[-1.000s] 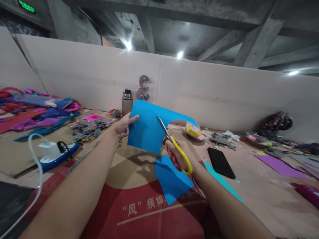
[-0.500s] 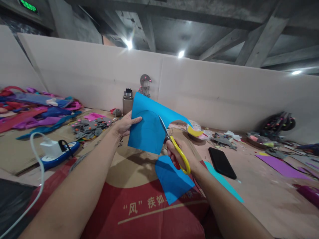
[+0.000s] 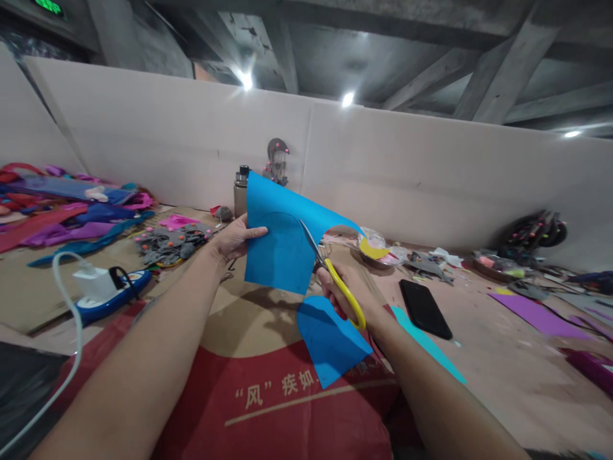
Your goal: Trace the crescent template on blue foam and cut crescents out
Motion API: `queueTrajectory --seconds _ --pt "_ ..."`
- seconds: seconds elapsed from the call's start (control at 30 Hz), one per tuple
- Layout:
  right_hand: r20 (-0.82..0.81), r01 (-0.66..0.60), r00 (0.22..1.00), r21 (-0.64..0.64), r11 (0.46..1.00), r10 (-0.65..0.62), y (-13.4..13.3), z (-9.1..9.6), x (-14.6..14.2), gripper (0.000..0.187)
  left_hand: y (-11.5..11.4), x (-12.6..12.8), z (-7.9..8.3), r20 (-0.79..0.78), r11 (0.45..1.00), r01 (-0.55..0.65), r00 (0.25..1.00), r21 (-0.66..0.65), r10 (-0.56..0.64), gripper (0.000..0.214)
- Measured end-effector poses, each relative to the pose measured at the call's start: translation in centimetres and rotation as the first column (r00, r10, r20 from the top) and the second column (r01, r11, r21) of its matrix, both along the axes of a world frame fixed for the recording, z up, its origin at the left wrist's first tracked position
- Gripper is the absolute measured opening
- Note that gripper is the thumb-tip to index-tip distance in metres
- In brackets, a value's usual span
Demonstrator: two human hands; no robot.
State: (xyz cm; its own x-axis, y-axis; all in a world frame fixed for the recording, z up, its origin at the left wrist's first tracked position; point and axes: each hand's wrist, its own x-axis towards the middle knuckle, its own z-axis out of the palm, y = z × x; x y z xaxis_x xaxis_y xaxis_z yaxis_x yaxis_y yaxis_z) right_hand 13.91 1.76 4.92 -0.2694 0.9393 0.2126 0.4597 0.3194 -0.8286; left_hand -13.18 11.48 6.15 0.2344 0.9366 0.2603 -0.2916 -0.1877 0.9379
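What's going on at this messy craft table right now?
A person holds a blue sheet up by its left edge with the left hand. The right hand grips yellow-handled scissors, whose blades are partway into the sheet beside a drawn curve. Another blue piece sits just below the right hand. A black phone lies on the table to the right.

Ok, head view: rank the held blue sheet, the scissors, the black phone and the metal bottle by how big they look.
1. blue sheet, clearly largest.
2. scissors and black phone: about alike; scissors are nearer.
3. metal bottle: smallest, but farthest and partly hidden.
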Motion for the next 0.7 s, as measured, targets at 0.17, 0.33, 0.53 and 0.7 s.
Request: queueTrajectory --seconds 0.17,0.33,0.53,0.7 --pt "0.112 -0.016 0.994 0.145 0.989 -0.001 0.4 0.1 0.5 0.041 -0.3 0.1 0.3 0.006 1.000 -0.028 1.000 0.006 0.028 0.077" --pt "0.054 -0.040 0.998 0.069 0.997 0.036 0.5 -0.4 0.4 0.039 -0.1 0.7 0.2 -0.006 0.999 0.011 1.000 0.042 -0.011 0.077" --pt "-0.042 -0.037 0.999 -0.055 0.998 0.034 0.7 -0.9 0.1 0.038 -0.2 0.0 0.0 0.040 0.999 0.049 0.998 -0.014 -0.048 0.069" --pt "0.062 -0.035 0.998 0.048 0.998 0.032 0.9 -0.8 0.4 0.039 -0.3 -0.6 0.3 0.045 0.991 0.057 0.998 -0.125 -0.052 0.057"
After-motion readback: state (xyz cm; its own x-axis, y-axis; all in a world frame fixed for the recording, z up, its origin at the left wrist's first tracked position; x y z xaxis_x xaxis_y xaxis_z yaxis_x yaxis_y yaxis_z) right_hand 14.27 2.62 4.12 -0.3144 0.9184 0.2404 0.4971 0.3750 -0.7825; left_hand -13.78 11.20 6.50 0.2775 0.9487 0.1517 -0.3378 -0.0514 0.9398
